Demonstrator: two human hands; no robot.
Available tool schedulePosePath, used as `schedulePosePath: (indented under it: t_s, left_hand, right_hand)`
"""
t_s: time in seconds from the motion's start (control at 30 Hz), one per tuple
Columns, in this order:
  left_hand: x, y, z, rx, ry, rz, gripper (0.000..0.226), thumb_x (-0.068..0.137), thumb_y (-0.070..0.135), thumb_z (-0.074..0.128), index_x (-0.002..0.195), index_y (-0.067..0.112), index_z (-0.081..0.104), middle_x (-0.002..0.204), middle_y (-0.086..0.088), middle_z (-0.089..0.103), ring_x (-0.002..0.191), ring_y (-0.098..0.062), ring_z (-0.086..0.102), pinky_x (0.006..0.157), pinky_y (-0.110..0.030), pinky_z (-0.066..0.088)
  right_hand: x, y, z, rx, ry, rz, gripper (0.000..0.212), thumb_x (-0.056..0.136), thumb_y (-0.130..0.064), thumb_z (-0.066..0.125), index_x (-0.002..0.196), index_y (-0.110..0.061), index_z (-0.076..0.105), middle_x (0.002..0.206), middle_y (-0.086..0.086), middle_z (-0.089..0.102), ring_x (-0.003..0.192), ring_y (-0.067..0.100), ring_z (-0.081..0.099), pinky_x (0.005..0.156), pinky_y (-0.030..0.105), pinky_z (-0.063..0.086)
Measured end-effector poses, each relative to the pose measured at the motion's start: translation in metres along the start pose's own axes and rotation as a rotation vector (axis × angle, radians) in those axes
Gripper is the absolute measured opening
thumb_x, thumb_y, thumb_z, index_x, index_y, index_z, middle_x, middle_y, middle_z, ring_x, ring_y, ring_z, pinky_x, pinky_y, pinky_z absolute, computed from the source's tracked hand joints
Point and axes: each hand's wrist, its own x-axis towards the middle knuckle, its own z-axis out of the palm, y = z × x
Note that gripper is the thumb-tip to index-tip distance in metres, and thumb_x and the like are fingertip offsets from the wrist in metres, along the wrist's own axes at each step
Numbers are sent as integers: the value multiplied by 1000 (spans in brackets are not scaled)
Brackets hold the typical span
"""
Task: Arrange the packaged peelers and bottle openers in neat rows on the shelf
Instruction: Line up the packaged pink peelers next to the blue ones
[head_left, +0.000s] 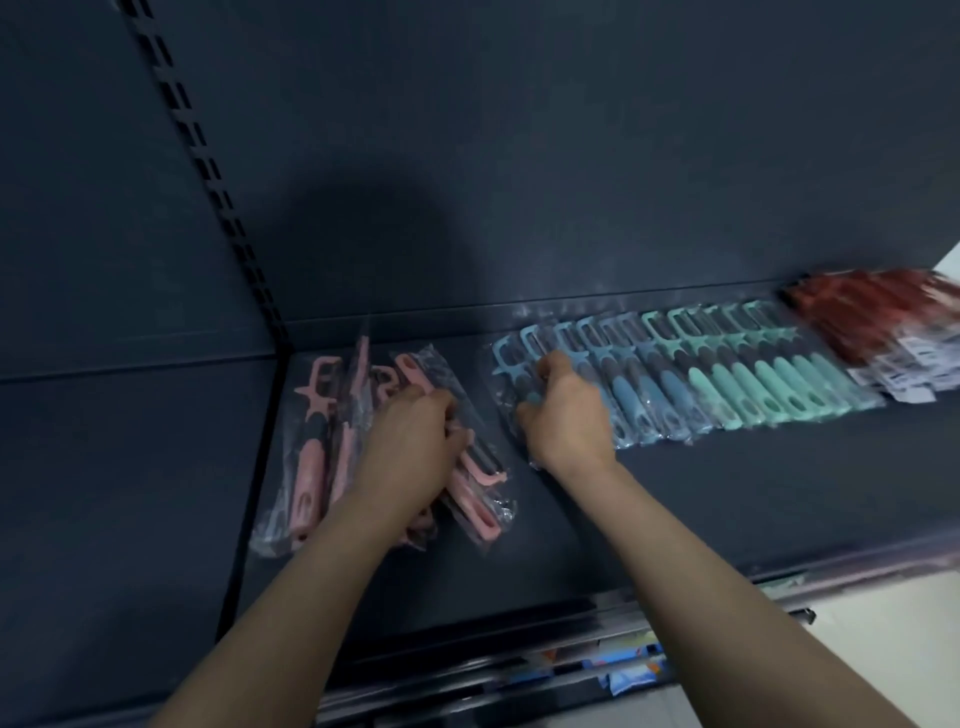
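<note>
On the dark shelf (675, 493) lies a loose, untidy pile of pink packaged peelers (311, 467) at the left. My left hand (410, 447) lies on top of that pile, its fingers curled round the packets. A neat overlapping row of blue packaged peelers (639, 384) runs to the right and continues into teal packaged peelers (779, 379). My right hand (566, 410) grips the leftmost blue packet at the row's left end. Red packaged items (872, 317) with white labels close the row at the far right, blurred.
The dark back panel (571, 182) rises behind the shelf, with a slotted upright (208, 171) at the left corner. The shelf's front edge (571, 649) carries a price rail, with colourful packets (628, 670) on the level below. A pale floor (883, 613) shows at the lower right.
</note>
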Motion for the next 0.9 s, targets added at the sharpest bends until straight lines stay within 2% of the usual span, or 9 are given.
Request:
schedulePosePath:
  t_s: [0.1,0.2,0.33,0.47,0.6,0.7,0.77,0.83,0.9]
  left_hand:
    - [-2,4,4,119,-42,42,27,89,31,56,110,16,64,107,-9,57,104,-26,46,90,-34,39]
    - [-2,5,5,164,-60,29,28,91,31,53,115,21,63,114,-7,56,110,-26,40,95,-35,35]
    - [-4,6,5,181,-69,6,29,92,30,52,119,24,62,118,-4,52,113,-26,37,95,-36,34]
    - [-5,4,3,193,-75,-34,28,92,31,52,117,27,62,119,-4,51,114,-26,39,95,-37,36]
    - [-7,-1,0,204,-59,-72,27,90,27,53,115,27,63,121,-5,52,116,-26,39,95,-37,36]
    - [-9,-5,-3,155,42,-79,29,88,24,55,116,22,63,118,-6,54,115,-27,40,94,-36,33]
    - [-13,-8,-5,148,187,-134,32,86,27,59,116,18,62,119,-8,52,116,-29,37,94,-39,28]
    - [-18,-13,-9,231,303,-253,45,81,39,63,119,15,58,124,-13,46,115,-31,33,92,-43,25]
    - [-22,-19,-13,277,288,-390,71,75,55,64,128,11,47,131,-18,38,117,-34,30,95,-46,23]
  right_hand:
    - [2,5,-2,-111,-22,-54,23,88,-7,52,111,-8,54,101,17,61,88,34,59,61,28,38]
    - [4,9,-1,-218,-38,-100,17,91,-7,51,106,-7,59,110,15,57,95,32,58,65,28,37]
    - [7,12,1,-267,-58,-142,18,92,-4,49,105,-5,60,114,13,55,106,29,50,70,30,36]
    - [12,12,2,-322,-70,-175,20,93,-6,48,108,-5,61,115,13,55,106,28,50,77,32,42]
    - [14,13,3,-377,-38,-169,21,93,-7,46,108,-7,61,117,13,51,108,27,46,82,31,40]
    - [14,9,6,-405,25,-286,21,94,-17,47,109,-8,60,115,12,51,106,28,44,87,32,37]
    - [12,-2,10,-298,-81,-369,29,94,-29,50,111,-7,60,114,14,53,107,29,47,87,35,39]
    - [8,-15,16,-162,-224,-380,36,91,-39,55,106,-7,63,107,14,59,101,30,54,80,34,43]
    - [4,-25,24,-95,-344,-354,42,86,-48,60,95,-7,63,96,12,63,89,28,59,69,31,43]
